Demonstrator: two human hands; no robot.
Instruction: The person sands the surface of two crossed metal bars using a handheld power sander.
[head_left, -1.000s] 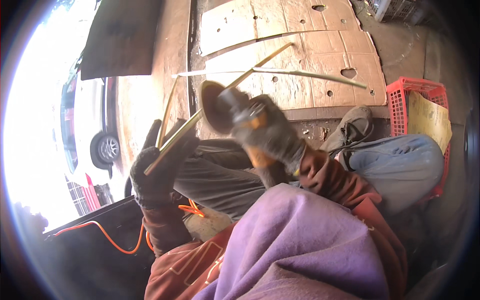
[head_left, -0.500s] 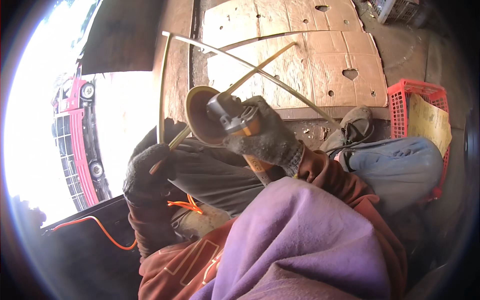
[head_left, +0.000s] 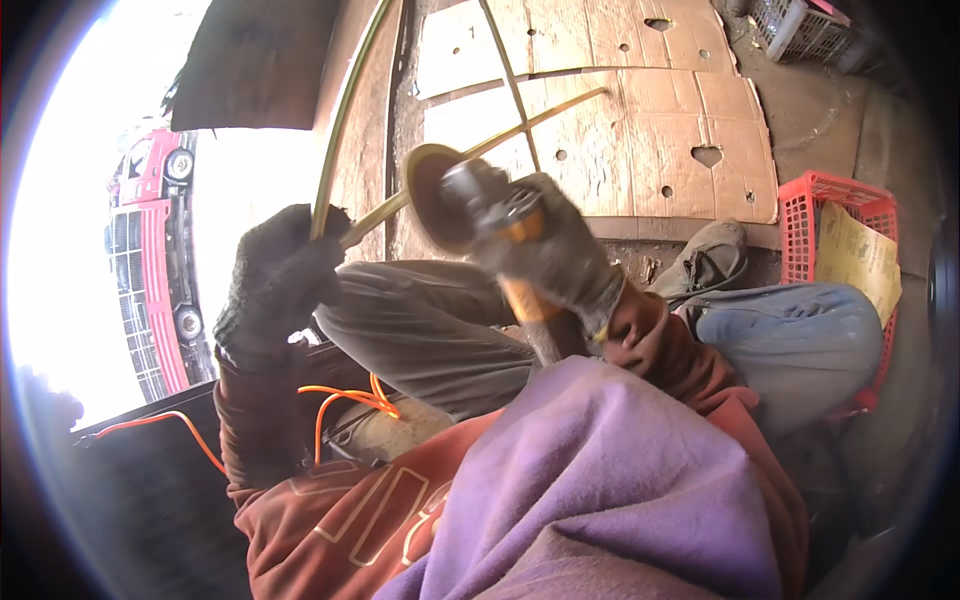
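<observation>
My left hand point(head_left: 280, 275), in a dark grey work glove, is closed round the lower ends of thin metal bars. One bar point(head_left: 341, 120) rises from the fist past the top of the picture. A straight strip point(head_left: 562, 108) slants from the fist up to the right, over the cardboard. Another thin bar point(head_left: 508, 80) comes down from the top and crosses behind that strip. In my gloved right hand point(head_left: 560, 250) is an orange and black angle grinder point(head_left: 530, 300), slightly blurred. Its round disc point(head_left: 428, 205) overlaps the strip; whether they touch, I cannot tell.
Flattened cardboard point(head_left: 640, 140) with holes lies ahead. At the right stands a red plastic basket point(head_left: 800, 220) holding a yellowish sheet point(head_left: 855, 250); a grey crate point(head_left: 795, 30) is farther back. An orange cord point(head_left: 350, 392) runs by my left forearm. A red truck point(head_left: 150, 250) is outside.
My left hand has moved up and left, carrying the bars, and the bent corner has left the top of the picture. The grinder has moved up and right with my right hand.
</observation>
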